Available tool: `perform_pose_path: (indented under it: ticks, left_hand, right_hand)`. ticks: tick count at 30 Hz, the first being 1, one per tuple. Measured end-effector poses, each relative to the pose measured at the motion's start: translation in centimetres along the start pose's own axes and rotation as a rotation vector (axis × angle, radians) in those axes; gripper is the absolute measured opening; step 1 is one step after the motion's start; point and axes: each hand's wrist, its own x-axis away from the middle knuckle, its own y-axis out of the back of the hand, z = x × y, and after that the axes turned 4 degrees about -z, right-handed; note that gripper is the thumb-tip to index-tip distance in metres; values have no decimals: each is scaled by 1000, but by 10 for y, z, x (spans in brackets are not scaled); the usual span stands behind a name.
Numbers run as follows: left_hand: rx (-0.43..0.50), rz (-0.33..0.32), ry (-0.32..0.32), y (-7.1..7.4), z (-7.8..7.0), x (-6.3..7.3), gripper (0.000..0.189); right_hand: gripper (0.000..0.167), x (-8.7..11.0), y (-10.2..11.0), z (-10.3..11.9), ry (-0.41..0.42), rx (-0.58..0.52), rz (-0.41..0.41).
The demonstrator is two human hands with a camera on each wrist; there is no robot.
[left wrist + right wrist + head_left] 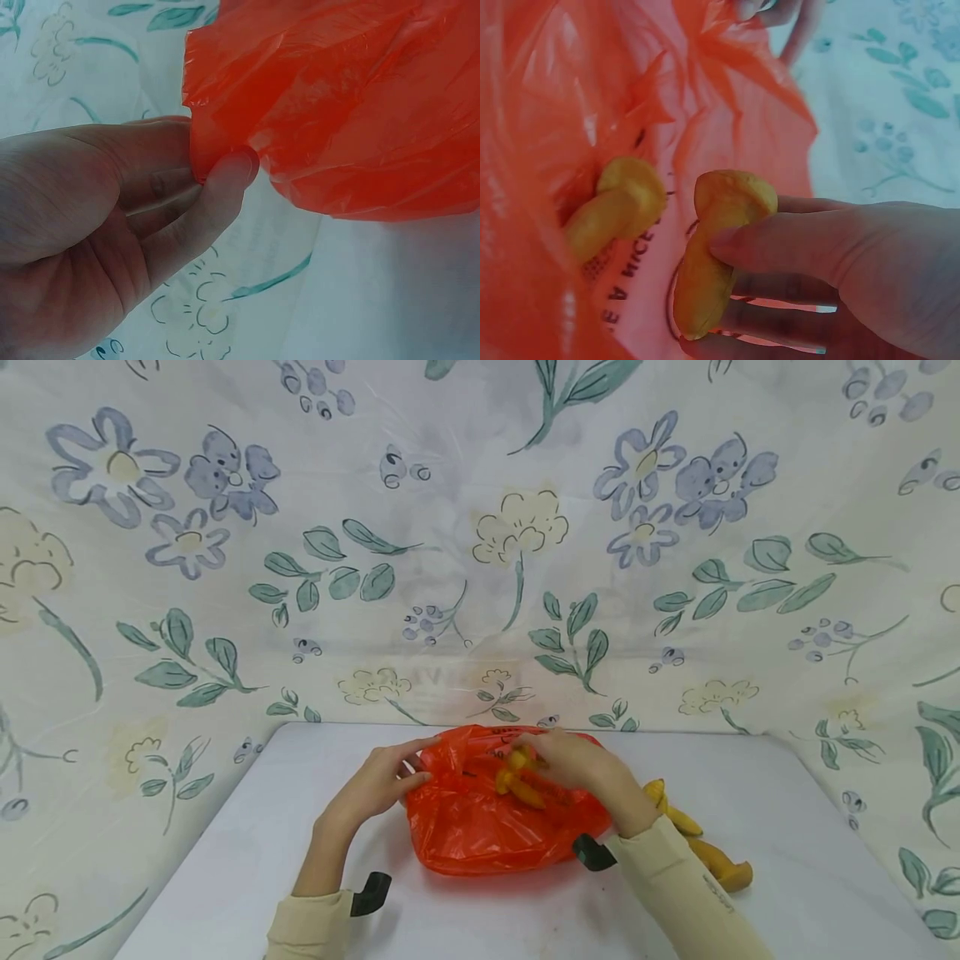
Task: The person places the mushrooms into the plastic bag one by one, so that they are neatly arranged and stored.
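A red plastic bag (487, 835) with dark print lies on the table, its mouth facing up. My left hand (378, 783) pinches the bag's left edge between thumb and fingers, as the left wrist view shows with the red film (225, 127) under the thumb. My right hand (577, 762) is at the bag's opening. It holds a yellow mushroom (716, 255) between thumb and fingers, cap toward the far side in the right wrist view. Beside it, a second yellow mushroom (622, 202) lies in the bag against the printed film.
To the right of the bag, partly behind the right forearm, a yellow mushroom (684, 818) and a browner one (723, 867) lie on the white table (225, 860). A flower-patterned cloth (450, 568) hangs behind the table's far edge.
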Motion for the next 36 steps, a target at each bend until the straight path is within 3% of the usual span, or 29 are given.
perform_pose_path:
  ticks: [14, 28, 36]
  left_hand:
    - [-22, -1, -3, 1, -2, 0, 54]
    - [-14, 5, -9, 0, -3, 1, 55]
    - [-12, 7, -11, -1, -3, 0, 55]
  right_hand:
    - [41, -21, -16, -15, -106, 61, 92]
    - [38, -32, -28, -26, -186, 63, 100]
    - [42, -33, -34, -27, -273, 46, 104]
